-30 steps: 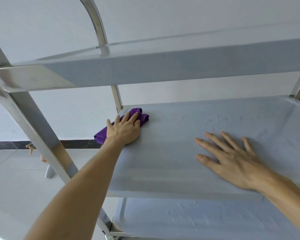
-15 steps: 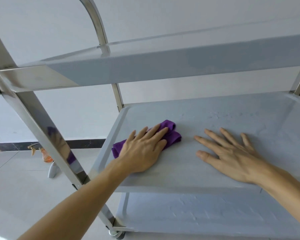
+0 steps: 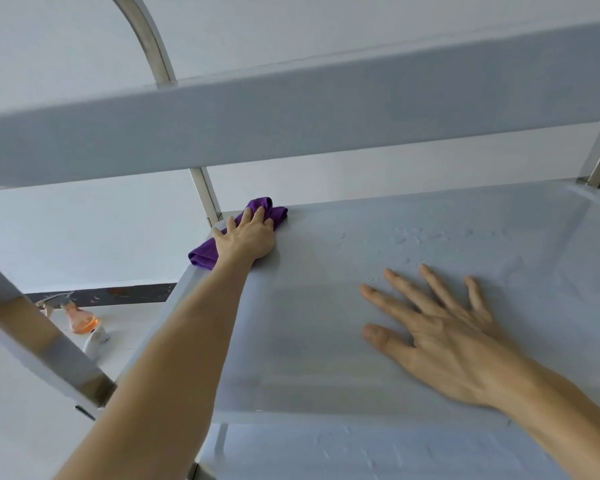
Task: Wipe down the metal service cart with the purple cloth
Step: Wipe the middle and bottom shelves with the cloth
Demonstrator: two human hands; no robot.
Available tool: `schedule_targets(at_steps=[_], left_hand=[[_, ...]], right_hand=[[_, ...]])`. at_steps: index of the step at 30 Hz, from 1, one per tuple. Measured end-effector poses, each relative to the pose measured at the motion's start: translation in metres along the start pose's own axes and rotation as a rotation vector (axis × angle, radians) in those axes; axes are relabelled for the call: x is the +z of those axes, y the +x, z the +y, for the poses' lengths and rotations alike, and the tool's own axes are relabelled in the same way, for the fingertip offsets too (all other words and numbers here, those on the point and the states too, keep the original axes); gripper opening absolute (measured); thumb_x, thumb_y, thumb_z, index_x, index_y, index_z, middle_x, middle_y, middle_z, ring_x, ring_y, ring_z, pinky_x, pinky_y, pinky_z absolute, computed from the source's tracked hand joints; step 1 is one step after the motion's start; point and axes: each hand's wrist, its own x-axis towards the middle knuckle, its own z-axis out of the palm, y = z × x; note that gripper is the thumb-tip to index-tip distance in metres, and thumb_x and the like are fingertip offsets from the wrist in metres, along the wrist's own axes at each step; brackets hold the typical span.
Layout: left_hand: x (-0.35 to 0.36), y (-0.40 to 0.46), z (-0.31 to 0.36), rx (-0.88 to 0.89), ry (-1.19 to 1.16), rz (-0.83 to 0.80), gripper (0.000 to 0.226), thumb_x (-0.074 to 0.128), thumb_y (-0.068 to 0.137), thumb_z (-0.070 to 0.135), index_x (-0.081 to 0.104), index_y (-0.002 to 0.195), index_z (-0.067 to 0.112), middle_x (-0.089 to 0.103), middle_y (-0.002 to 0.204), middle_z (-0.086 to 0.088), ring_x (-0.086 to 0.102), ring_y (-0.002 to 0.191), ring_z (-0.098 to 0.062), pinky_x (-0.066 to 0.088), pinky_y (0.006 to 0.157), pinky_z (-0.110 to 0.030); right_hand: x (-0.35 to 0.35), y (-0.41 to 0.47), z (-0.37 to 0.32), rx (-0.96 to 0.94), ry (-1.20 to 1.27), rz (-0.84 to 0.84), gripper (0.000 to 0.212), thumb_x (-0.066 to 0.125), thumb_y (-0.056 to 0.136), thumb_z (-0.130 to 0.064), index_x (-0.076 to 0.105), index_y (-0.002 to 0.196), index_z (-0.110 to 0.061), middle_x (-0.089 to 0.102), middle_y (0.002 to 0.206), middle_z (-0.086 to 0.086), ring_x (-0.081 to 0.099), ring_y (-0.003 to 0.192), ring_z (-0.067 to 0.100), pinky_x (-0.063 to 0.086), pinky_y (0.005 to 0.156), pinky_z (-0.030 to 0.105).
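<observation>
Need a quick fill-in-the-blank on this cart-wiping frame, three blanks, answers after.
1. The left hand presses the ____ cloth onto the middle shelf.
2. The cloth sits at the shelf's far-____ corner.
3. The right hand lies ____ on the shelf, fingers spread, holding nothing.

Answers: purple; left; flat

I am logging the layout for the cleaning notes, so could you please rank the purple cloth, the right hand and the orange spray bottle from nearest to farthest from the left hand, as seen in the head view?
1. purple cloth: directly under the left hand, at the middle shelf's far left corner.
2. right hand: flat on the same shelf, to the right.
3. orange spray bottle: on the floor, lower left, beyond the cart.
</observation>
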Motion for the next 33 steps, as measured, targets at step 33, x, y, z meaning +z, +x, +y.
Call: schedule_targets(at_steps=[33], left_hand=[[0.005,-0.099,-0.018,0.222,0.020,-0.041,0.059,0.011,0.099,0.056,0.004,0.155,0.044,0.001,0.165,0.017,0.011,0.151,-0.018,0.013,0.117,-0.046]], right_hand=[[-0.003,-0.019,-0.040,0.021,0.190,0.080,0.079,0.022,0.087,-0.075,0.001,0.154,-0.040,0.000,0.164,-0.018,-0.010,0.151,0.008,-0.012,0.120,0.051]])
